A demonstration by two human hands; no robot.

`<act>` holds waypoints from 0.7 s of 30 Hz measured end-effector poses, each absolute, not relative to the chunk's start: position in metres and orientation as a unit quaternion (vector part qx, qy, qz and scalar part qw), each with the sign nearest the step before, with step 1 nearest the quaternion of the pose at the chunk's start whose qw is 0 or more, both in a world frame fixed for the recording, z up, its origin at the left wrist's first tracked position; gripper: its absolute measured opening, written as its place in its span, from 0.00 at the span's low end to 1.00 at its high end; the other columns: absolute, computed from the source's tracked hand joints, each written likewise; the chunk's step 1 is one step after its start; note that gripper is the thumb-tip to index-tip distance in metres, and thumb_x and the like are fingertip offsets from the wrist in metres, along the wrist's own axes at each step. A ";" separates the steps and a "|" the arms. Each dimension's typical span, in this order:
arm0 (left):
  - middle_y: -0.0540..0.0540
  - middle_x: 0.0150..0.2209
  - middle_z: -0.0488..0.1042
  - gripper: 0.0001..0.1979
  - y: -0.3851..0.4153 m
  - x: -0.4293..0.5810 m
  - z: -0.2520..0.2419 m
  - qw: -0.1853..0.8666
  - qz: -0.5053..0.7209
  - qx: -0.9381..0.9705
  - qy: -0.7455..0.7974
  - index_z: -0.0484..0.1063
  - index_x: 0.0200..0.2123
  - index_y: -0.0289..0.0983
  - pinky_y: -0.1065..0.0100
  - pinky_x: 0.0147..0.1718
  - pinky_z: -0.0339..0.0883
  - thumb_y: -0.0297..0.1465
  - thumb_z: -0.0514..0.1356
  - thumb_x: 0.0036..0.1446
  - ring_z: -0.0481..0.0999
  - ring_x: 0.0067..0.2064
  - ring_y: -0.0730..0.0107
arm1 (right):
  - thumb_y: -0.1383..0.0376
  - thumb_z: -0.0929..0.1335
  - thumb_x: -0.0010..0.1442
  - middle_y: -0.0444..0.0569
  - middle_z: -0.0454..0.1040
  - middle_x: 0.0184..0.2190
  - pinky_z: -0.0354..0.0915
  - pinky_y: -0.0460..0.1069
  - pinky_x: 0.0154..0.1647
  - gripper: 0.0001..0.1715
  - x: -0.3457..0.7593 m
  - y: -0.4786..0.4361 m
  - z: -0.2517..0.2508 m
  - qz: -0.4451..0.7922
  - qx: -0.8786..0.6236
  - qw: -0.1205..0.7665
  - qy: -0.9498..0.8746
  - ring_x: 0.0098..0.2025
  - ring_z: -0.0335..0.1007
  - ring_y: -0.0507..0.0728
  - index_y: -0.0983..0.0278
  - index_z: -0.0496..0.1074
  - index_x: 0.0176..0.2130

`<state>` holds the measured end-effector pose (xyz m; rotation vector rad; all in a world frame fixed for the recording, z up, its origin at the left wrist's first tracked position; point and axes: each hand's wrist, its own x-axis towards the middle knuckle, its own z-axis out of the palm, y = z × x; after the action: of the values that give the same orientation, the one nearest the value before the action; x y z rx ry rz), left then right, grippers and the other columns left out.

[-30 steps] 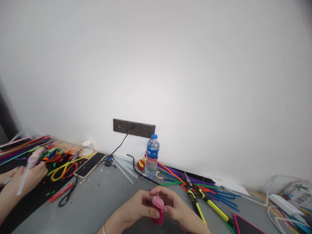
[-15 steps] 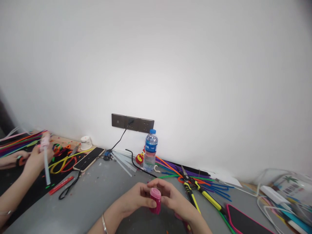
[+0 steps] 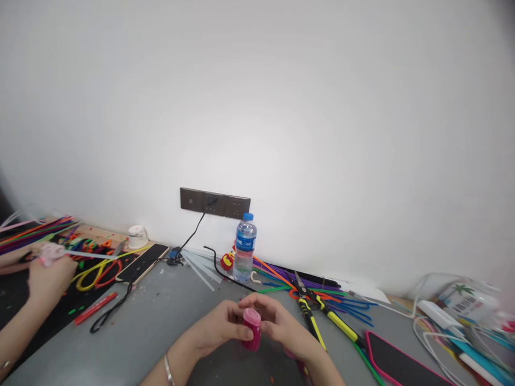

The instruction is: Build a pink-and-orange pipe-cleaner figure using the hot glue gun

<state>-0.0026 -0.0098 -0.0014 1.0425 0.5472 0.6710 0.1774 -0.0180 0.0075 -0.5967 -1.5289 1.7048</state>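
A small pink cylinder [image 3: 252,328] with a paler round top stands upright between my two hands, above the grey table. My left hand [image 3: 225,327] is closed on its left side, the thumb pressed across the front. From the right, my right hand [image 3: 277,324] curls around it, with fingers at the back and the thumb at its side. Whether the cylinder is a lidded jar or a wound piece, I cannot tell. Behind my hands stands a water bottle [image 3: 245,249] with a blue cap, next to a red and yellow figure [image 3: 227,260].
Yellow-black-handled shears [image 3: 340,321] lie right among pipe cleaners [image 3: 354,308], near a pink-edged phone [image 3: 402,359]. Glue sticks [image 3: 203,271], another phone [image 3: 142,262] and a black cord [image 3: 116,311] lie left. A co-worker's hand [image 3: 52,279] holds a pink glue gun [image 3: 50,253].
The co-worker's glue gun has turned from pointing upward to lying sideways, its stick now pointing right. My view has shifted slightly; my hands keep their hold on the pink cylinder.
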 end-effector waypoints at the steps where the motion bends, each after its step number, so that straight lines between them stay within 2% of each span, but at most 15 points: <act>1: 0.49 0.24 0.73 0.16 -0.009 -0.003 -0.002 0.778 0.311 0.484 0.253 0.79 0.27 0.30 0.72 0.31 0.59 0.34 0.74 0.34 0.68 0.28 0.74 | 0.52 0.74 0.50 0.48 0.71 0.39 0.62 0.49 0.41 0.27 0.178 -0.018 0.007 0.667 -0.232 0.379 -0.597 0.41 0.68 0.57 0.62 0.71 0.46; 12: 0.47 0.26 0.75 0.15 -0.010 -0.006 -0.007 0.770 0.320 0.480 0.272 0.78 0.28 0.30 0.69 0.33 0.61 0.33 0.74 0.35 0.71 0.31 0.70 | 0.52 0.74 0.50 0.47 0.70 0.40 0.61 0.48 0.42 0.28 0.178 -0.018 0.006 0.666 -0.231 0.383 -0.598 0.42 0.67 0.57 0.62 0.71 0.47; 21: 0.46 0.26 0.76 0.15 -0.008 -0.004 -0.006 0.775 0.314 0.484 0.256 0.79 0.28 0.29 0.71 0.32 0.61 0.33 0.74 0.36 0.71 0.29 0.71 | 0.52 0.73 0.51 0.47 0.70 0.37 0.61 0.47 0.38 0.27 0.179 -0.018 0.005 0.659 -0.238 0.377 -0.605 0.38 0.66 0.55 0.62 0.71 0.47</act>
<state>-0.0038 -0.0082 -0.0058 1.0482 0.5536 0.6802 0.1794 -0.0175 0.0049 -0.6087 -1.5473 1.6857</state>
